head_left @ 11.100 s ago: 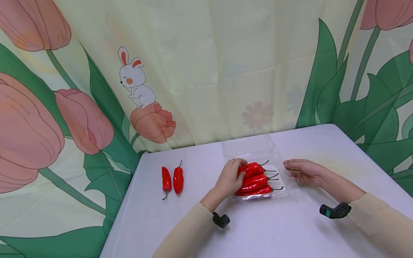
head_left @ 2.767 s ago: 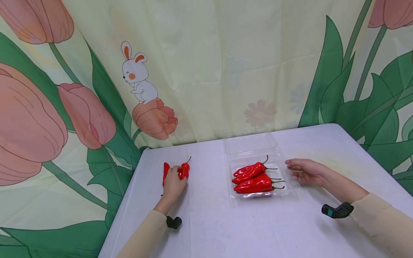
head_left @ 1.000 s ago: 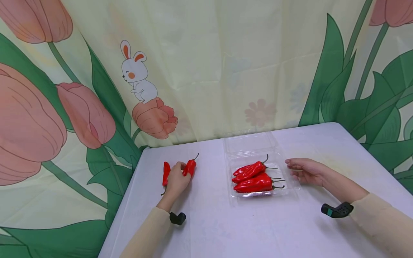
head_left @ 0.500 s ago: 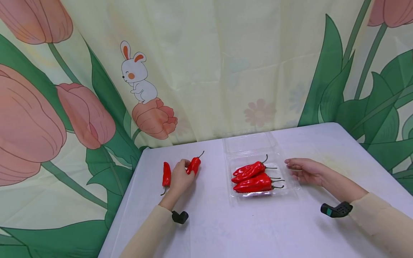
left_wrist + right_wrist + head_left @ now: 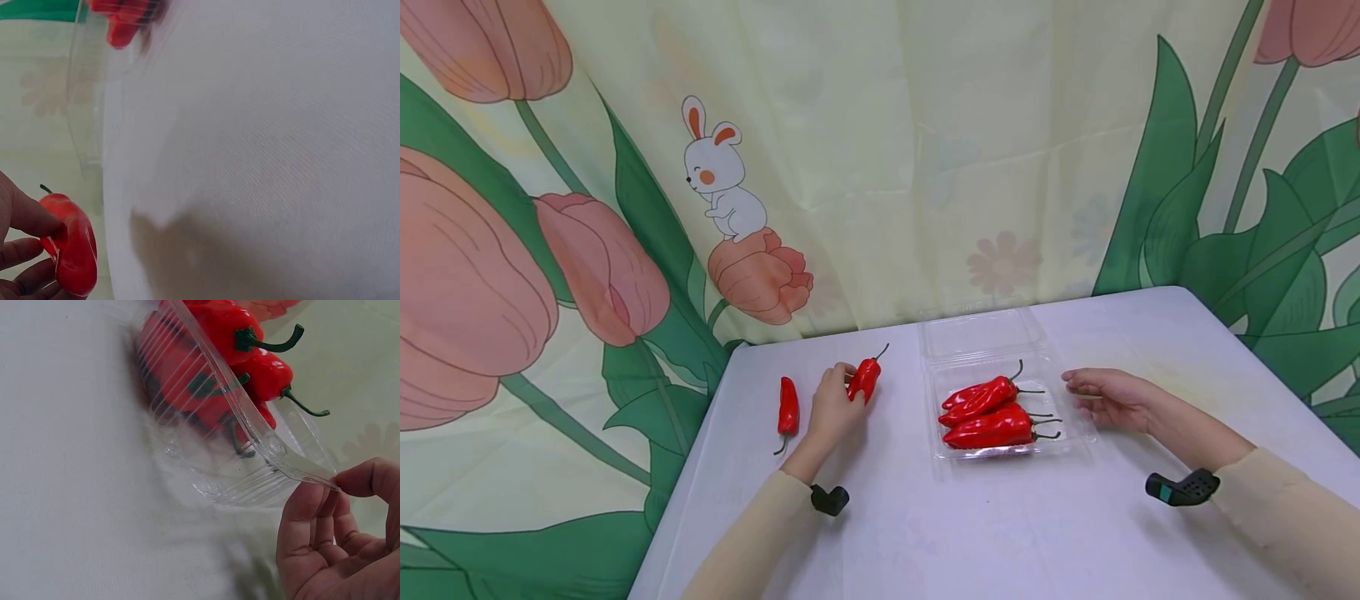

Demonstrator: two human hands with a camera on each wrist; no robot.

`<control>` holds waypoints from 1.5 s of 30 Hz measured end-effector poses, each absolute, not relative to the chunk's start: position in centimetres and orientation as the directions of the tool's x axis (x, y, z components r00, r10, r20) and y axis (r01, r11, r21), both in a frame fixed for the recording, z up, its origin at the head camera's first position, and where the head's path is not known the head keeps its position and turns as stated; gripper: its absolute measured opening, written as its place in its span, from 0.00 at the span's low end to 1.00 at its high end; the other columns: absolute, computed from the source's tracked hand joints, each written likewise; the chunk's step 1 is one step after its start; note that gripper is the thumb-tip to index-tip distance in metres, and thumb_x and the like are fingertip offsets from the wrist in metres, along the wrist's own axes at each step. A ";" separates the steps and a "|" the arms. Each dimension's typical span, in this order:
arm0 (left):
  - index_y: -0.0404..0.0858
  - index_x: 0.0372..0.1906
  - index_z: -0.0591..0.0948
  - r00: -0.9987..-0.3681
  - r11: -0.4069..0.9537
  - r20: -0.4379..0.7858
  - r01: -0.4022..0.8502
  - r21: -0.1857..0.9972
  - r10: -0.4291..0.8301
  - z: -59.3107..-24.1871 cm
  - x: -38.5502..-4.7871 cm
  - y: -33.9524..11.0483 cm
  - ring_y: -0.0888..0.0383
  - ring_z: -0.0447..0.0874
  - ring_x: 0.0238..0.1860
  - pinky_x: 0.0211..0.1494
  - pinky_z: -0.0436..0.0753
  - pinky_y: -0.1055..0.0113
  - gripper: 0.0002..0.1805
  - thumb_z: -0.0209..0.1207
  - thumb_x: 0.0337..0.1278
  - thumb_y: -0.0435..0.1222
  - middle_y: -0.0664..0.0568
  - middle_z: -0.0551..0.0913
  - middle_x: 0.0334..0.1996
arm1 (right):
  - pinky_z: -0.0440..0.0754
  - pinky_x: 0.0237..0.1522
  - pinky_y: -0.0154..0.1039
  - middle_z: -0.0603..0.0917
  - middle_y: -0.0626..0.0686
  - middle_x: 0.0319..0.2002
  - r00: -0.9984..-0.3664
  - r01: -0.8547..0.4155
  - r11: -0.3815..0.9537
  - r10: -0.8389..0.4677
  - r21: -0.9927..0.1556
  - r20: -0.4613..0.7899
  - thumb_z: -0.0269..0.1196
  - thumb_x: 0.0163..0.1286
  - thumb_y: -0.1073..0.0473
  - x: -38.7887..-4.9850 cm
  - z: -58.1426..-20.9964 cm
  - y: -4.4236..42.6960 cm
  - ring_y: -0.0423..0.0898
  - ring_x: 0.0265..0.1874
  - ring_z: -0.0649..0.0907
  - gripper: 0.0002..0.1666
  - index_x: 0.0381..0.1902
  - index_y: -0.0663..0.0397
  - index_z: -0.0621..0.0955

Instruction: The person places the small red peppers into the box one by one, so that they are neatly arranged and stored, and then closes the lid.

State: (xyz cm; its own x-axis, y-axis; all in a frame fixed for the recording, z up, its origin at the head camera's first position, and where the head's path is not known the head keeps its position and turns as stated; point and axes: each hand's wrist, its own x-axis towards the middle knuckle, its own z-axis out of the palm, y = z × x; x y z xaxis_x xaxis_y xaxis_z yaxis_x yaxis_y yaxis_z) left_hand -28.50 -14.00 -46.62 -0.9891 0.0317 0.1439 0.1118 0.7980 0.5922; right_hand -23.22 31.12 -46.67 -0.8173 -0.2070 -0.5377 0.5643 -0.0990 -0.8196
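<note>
Between the thumb and fingers of my left hand [image 5: 832,410] is a shiny red chili pepper [image 5: 865,380], its green stem pointing up and away. The left wrist view shows the same pepper [image 5: 76,250] pinched by the thumb. My right hand [image 5: 1112,400] pinches the right rim of a clear plastic clamshell box [image 5: 1067,433]; the thumb and fingertips on that rim show plainly in the right wrist view [image 5: 331,540]. Inside the box several red peppers [image 5: 988,427] lie with stems to the right. One more pepper [image 5: 787,408] lies on the table left of my left hand.
The box's transparent lid [image 5: 977,335] stands open toward the back of the white-covered table [image 5: 925,533]. A curtain [image 5: 865,167] printed with tulips and a rabbit hangs just behind the table's far edge.
The left hand has carried its pepper right, away from the one lying at the left. Eleven seconds ago that hand was over the peppers in the box. The right hand stays at the rim.
</note>
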 end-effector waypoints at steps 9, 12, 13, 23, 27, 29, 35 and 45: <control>0.37 0.60 0.75 -0.983 0.793 0.168 0.162 0.587 0.077 -46.1 -28.6 -12.4 0.46 0.81 0.54 0.53 0.88 0.51 0.28 0.72 0.54 0.32 0.42 0.80 0.54 | 0.86 0.43 0.31 0.80 0.47 0.47 -0.818 0.564 -0.090 -0.202 -0.821 -0.539 0.58 0.80 0.49 -23.1 -46.6 31.1 0.41 0.38 0.83 0.10 0.52 0.43 0.82; 0.38 0.59 0.75 -0.981 0.790 0.175 0.170 0.589 0.080 -45.9 -28.7 -11.9 0.46 0.81 0.54 0.54 0.88 0.51 0.27 0.72 0.55 0.31 0.42 0.80 0.54 | 0.86 0.43 0.31 0.80 0.47 0.47 -0.819 0.561 -0.084 -0.199 -0.823 -0.538 0.59 0.79 0.49 -23.1 -46.5 31.0 0.41 0.39 0.83 0.12 0.54 0.44 0.81; 0.38 0.60 0.75 -0.981 0.789 0.175 0.171 0.591 0.082 -45.8 -28.7 -11.8 0.46 0.81 0.54 0.54 0.88 0.51 0.27 0.72 0.55 0.31 0.42 0.80 0.54 | 0.86 0.43 0.31 0.80 0.47 0.47 -0.820 0.560 -0.082 -0.198 -0.824 -0.537 0.59 0.79 0.49 -23.0 -46.4 31.0 0.41 0.39 0.83 0.12 0.54 0.44 0.81; 0.37 0.59 0.75 -0.968 0.774 0.217 0.232 0.589 0.126 -45.5 -28.9 -10.5 0.47 0.82 0.53 0.53 0.88 0.52 0.25 0.70 0.56 0.31 0.43 0.80 0.53 | 0.86 0.45 0.32 0.80 0.47 0.48 -0.818 0.564 -0.090 -0.198 -0.821 -0.540 0.59 0.79 0.49 -23.2 -46.4 30.8 0.42 0.40 0.83 0.17 0.60 0.48 0.79; 0.37 0.59 0.75 -0.961 0.756 0.236 0.259 0.601 0.142 -45.4 -28.9 -9.6 0.47 0.82 0.52 0.51 0.89 0.53 0.25 0.69 0.56 0.30 0.44 0.80 0.54 | 0.86 0.44 0.32 0.79 0.48 0.48 -0.818 0.564 -0.091 -0.194 -0.821 -0.541 0.59 0.79 0.49 -23.2 -46.5 30.9 0.42 0.40 0.83 0.17 0.60 0.47 0.79; 0.37 0.58 0.75 -0.959 0.748 0.241 0.268 0.607 0.148 -45.2 -28.9 -8.9 0.47 0.83 0.52 0.51 0.89 0.53 0.25 0.69 0.56 0.30 0.44 0.80 0.54 | 0.86 0.44 0.32 0.79 0.47 0.48 -0.819 0.563 -0.089 -0.193 -0.822 -0.540 0.59 0.79 0.49 -23.2 -46.5 30.9 0.42 0.40 0.83 0.15 0.58 0.47 0.79; 0.38 0.58 0.76 -0.953 0.750 0.246 0.292 0.593 0.176 -44.8 -28.7 -6.8 0.49 0.84 0.50 0.51 0.89 0.55 0.23 0.68 0.58 0.31 0.44 0.81 0.53 | 0.85 0.43 0.31 0.79 0.47 0.48 -0.821 0.558 -0.079 -0.197 -0.826 -0.535 0.58 0.80 0.50 -23.2 -46.6 31.0 0.42 0.40 0.82 0.16 0.59 0.47 0.78; 0.39 0.59 0.77 -0.934 0.743 0.288 0.344 0.574 0.210 -44.6 -28.6 -5.1 0.50 0.84 0.49 0.50 0.89 0.58 0.22 0.66 0.61 0.30 0.46 0.81 0.52 | 0.85 0.43 0.31 0.79 0.47 0.48 -0.823 0.554 -0.077 -0.199 -0.829 -0.532 0.58 0.80 0.49 -23.1 -46.6 31.1 0.42 0.40 0.82 0.16 0.59 0.47 0.78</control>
State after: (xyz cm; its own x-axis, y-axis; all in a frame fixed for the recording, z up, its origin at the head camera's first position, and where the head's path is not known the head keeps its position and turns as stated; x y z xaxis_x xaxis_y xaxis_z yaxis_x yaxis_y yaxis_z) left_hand -28.59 -5.09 -44.57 -0.9344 0.2102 0.2876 0.3438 0.7434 0.5737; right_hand -23.12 31.10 -46.61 -0.8234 -0.1986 -0.5315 0.5538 -0.0774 -0.8291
